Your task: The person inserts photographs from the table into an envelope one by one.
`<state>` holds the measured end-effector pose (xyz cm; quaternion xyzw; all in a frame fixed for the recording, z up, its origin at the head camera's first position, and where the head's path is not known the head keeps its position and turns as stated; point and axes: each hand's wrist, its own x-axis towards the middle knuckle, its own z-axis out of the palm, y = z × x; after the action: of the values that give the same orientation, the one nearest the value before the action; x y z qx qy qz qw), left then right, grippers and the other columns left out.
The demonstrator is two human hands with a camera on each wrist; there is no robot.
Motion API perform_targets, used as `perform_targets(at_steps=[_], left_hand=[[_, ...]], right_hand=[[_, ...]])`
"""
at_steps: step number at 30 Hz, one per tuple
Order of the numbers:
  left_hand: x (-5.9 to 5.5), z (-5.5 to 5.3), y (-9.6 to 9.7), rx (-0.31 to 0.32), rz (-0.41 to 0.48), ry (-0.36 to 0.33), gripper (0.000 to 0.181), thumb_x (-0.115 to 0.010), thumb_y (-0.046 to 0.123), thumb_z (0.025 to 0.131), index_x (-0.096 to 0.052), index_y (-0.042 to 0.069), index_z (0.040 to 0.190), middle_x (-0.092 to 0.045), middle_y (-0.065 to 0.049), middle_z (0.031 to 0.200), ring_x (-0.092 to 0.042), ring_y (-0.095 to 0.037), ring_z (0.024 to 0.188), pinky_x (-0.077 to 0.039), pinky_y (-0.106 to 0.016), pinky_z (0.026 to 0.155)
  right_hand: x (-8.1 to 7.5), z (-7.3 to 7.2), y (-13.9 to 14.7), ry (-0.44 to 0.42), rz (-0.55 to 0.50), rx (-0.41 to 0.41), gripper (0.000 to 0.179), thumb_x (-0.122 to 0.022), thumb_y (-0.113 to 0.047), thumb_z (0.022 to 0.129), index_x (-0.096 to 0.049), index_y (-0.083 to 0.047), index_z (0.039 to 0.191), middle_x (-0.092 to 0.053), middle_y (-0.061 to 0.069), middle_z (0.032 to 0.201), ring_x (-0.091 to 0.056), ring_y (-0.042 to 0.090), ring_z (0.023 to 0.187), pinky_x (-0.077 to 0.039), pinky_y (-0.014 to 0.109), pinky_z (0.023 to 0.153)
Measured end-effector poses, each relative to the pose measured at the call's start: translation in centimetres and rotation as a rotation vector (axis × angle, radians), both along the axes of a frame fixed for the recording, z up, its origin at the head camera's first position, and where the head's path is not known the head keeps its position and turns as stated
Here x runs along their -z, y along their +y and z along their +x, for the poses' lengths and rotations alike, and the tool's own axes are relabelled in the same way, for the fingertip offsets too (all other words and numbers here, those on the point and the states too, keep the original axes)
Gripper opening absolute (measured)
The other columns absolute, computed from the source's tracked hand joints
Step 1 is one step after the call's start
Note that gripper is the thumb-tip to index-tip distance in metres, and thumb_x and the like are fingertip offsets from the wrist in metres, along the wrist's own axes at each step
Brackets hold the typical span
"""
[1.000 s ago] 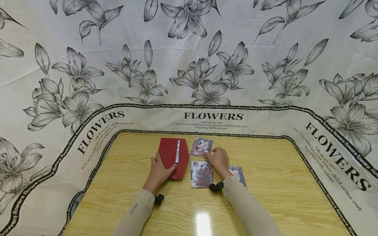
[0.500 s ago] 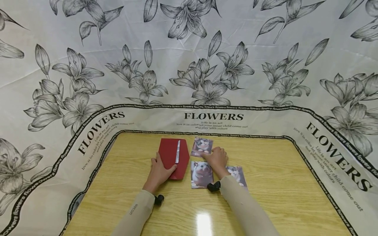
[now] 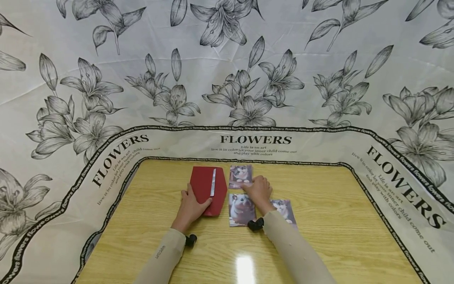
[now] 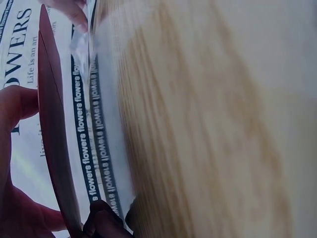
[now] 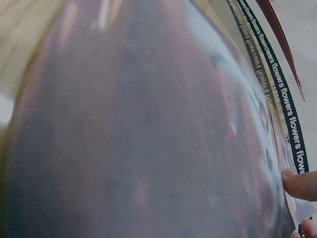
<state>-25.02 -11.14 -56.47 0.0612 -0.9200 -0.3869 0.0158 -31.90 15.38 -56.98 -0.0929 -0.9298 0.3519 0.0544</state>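
In the head view, your beige left sleeve comes in from the near side, with a small black wrist camera at its cuff. Your left hand is at the near left of the flat red paper envelope and grips it, thumb lying across its face. That envelope lies over the pale yellow wood-grain table, its pointed side to the right, and bears a narrow, shiny pale strip.

Just right of the envelope you have two glossy photo cards, apart from each other: the small print of a dark-and-white furry animal beside its far part, and the print of a grey, round-eared animal beside its near part. Your right hand, farther right of the envelope, pinches the lower right part of the dark-and-white print; you cannot tell whether that card is raised. Farthest right of the envelope, partly behind your right sleeve, lies a third print of a white-and-grey animal. A white flower-printed cloth stands beyond the envelope.
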Motion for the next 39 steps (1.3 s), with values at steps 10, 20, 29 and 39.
perform_targets(at_steps=[10, 20, 29, 39], left_hand=[[0.0, 0.1, 0.0, 0.003, 0.009, -0.009, 0.117, -0.081, 0.049, 0.093, -0.012, -0.007, 0.169, -0.037, -0.036, 0.146, -0.060, -0.044, 0.114, -0.053, -0.056, 0.099], [0.2, 0.1, 0.0, 0.001, 0.011, -0.013, 0.117, -0.081, 0.049, 0.093, -0.012, -0.007, 0.169, -0.037, -0.035, 0.146, -0.061, -0.044, 0.114, -0.053, -0.057, 0.099], [0.2, -0.1, -0.2, 0.008, 0.010, -0.010, 0.117, -0.081, 0.049, 0.093, -0.011, -0.007, 0.169, -0.037, -0.035, 0.146, -0.060, -0.044, 0.115, -0.053, -0.057, 0.099], [0.2, -0.2, -0.2, 0.002, 0.016, -0.014, 0.118, -0.081, 0.050, 0.093, -0.011, -0.007, 0.169, -0.036, -0.035, 0.146, -0.059, -0.045, 0.116, -0.052, -0.057, 0.100]], right_hand=[[-0.4, 0.2, -0.1, 0.029, -0.013, -0.035, 0.047, -0.080, -0.026, 0.095, -0.052, -0.005, 0.127, -0.073, 0.017, 0.109, -0.066, 0.037, 0.093, -0.039, 0.056, 0.097], [-1.1, -0.1, 0.7, 0.027, -0.110, -0.010, 0.041, -0.058, -0.015, 0.098, -0.062, -0.002, 0.137, -0.077, 0.017, 0.110, -0.069, 0.033, 0.084, -0.053, 0.049, 0.078], [-1.8, 0.2, 1.0, 0.012, -0.359, -0.004, 0.036, -0.063, -0.018, 0.106, -0.060, -0.005, 0.139, -0.076, 0.021, 0.118, -0.072, 0.034, 0.098, -0.052, 0.034, 0.071], [-2.6, 1.3, 0.3, 0.101, -0.520, -0.006, 0.035, -0.070, -0.010, 0.102, -0.062, -0.002, 0.136, -0.077, 0.022, 0.108, -0.071, 0.041, 0.084, -0.048, 0.026, 0.057]])
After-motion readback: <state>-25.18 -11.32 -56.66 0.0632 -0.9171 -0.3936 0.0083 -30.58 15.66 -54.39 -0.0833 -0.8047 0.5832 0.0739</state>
